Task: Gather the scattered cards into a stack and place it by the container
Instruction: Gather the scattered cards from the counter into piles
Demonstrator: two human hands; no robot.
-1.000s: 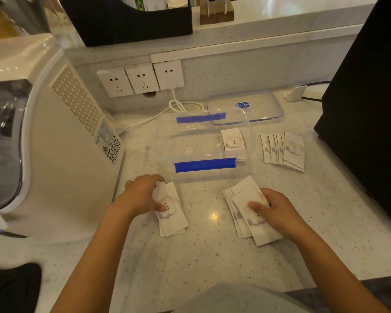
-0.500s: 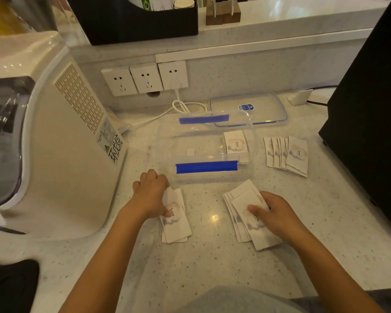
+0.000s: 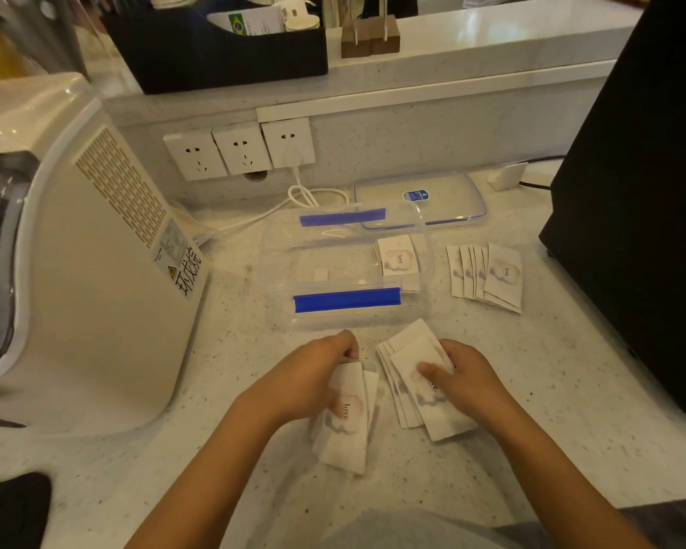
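White cards printed with "love" lie in groups on the speckled counter. My left hand (image 3: 313,376) grips a small stack of cards (image 3: 347,425) just in front of the clear container (image 3: 345,267) with blue clips. To its right, my right hand (image 3: 458,380) presses on a fanned pile of cards (image 3: 416,384). Another fan of cards (image 3: 488,277) lies to the right of the container. One card (image 3: 397,257) sits inside the container at its right end.
The container's clear lid (image 3: 424,200) lies behind it. A large white appliance (image 3: 76,247) stands at the left, a black box (image 3: 642,184) at the right. Wall sockets (image 3: 240,150) with a white cable (image 3: 305,196) are at the back.
My left hand has slid its card stack to the right, close beside the fanned pile. My right hand has stayed on its pile.
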